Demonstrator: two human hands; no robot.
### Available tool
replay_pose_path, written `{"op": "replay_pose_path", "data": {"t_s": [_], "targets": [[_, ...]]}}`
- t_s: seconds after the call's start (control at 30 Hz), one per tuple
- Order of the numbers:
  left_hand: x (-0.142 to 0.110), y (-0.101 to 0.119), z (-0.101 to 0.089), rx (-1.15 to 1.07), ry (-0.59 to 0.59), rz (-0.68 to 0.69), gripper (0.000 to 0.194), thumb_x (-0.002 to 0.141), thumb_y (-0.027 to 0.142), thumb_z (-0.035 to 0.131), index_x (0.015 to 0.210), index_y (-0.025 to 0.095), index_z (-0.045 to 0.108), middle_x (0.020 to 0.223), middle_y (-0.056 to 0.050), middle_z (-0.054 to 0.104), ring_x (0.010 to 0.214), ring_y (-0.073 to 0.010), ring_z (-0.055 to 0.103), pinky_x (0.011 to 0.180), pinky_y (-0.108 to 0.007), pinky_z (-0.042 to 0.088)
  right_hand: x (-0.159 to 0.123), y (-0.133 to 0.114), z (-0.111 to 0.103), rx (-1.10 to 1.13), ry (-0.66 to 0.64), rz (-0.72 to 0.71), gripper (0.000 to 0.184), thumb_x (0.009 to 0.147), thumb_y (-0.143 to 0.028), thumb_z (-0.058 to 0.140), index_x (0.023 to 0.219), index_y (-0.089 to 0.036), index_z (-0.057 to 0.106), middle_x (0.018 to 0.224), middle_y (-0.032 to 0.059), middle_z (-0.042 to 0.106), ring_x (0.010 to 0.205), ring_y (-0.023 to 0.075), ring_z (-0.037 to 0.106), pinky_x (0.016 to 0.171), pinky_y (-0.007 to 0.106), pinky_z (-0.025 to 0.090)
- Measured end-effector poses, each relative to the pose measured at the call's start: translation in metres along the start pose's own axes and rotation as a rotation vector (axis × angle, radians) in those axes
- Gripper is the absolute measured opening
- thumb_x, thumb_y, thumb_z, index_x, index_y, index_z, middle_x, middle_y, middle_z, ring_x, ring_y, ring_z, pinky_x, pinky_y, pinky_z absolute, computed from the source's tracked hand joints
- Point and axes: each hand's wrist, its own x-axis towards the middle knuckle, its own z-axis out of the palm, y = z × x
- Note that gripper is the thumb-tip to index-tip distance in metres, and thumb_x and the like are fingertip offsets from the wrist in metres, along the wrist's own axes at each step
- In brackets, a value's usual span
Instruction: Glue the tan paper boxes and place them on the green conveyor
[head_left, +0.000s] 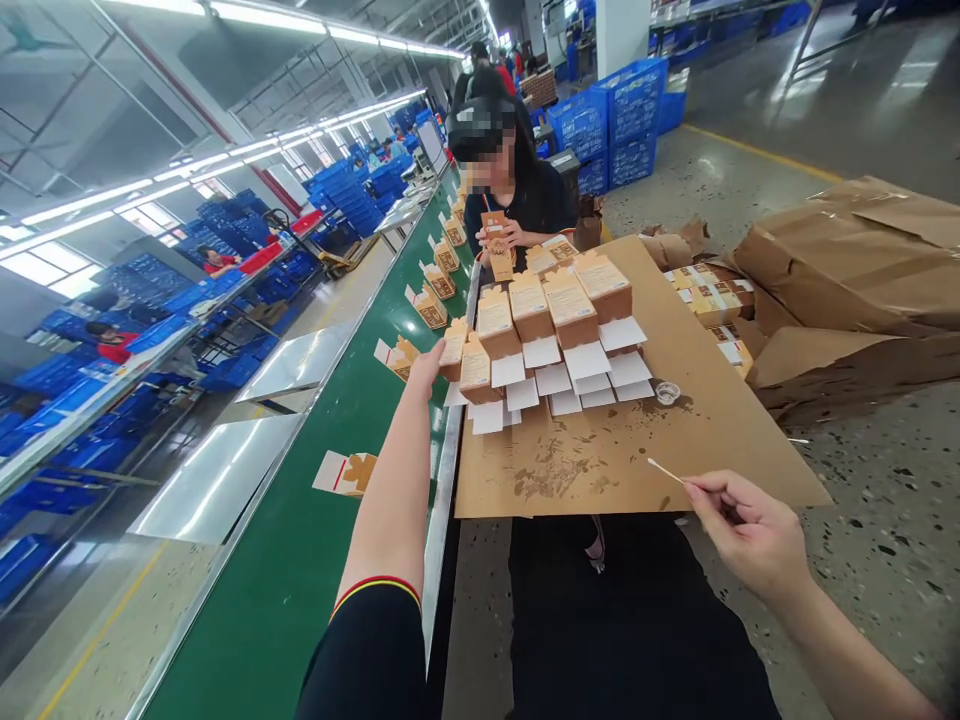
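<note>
Hands well apart. Right hand (754, 530) pinches a cotton swab (666, 470) over the cardboard sheet (720, 435); left hand (427, 370) touches a carton (453, 352) at the left end of the stack (570, 300), grip not determinable. Clear dish (667, 393) lies right of the stack. Green belt (247, 600) alongside bears further cartons (430, 307).

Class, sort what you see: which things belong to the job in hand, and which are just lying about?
Likely in the job:
white-tipped cotton swab, in the right hand
brown-and-tan cardboard boxes, one touching the left hand
small round clear plastic dish
green conveyor belt

Apparently just about:
blue latticed plastic crates
torn brown paper wrapping
</note>
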Motion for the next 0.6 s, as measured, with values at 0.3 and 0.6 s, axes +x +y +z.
{"op": "replay_pose_path", "data": {"t_s": [0.3, 0.6], "targets": [[-0.022, -0.01, -0.017, -0.107, 0.059, -0.092, 0.052, 0.084, 0.052, 0.085, 0.119, 0.016, 0.069, 0.125, -0.022, 0.077, 0.114, -0.0342, 0.078, 0.098, -0.052, 0.065, 0.004, 0.009, -0.023, -0.048, 0.105, -0.007, 0.031, 0.103, -0.051, 0.07, 0.085, -0.028, 0.079, 0.057, 0.0009, 0.06, 0.047, 0.0193, 0.055, 0.048, 0.033, 0.045], [-0.188, -0.082, -0.082, -0.551, -0.256, 0.147, 0.079, 0.078, 0.058, 0.097, 0.151, 0.044, 0.07, 0.16, -0.005, 0.072, 0.162, -0.0408, 0.057, 0.131, -0.059, 0.055, 0.086, 0.004, -0.036, -0.44, -0.047, 0.056, 0.012, 0.095, -0.017, 0.066, 0.083, -0.021, 0.065, 0.063, -0.0024, 0.06, 0.059, 0.012, 0.053, 0.064, 0.025, 0.038]]}}
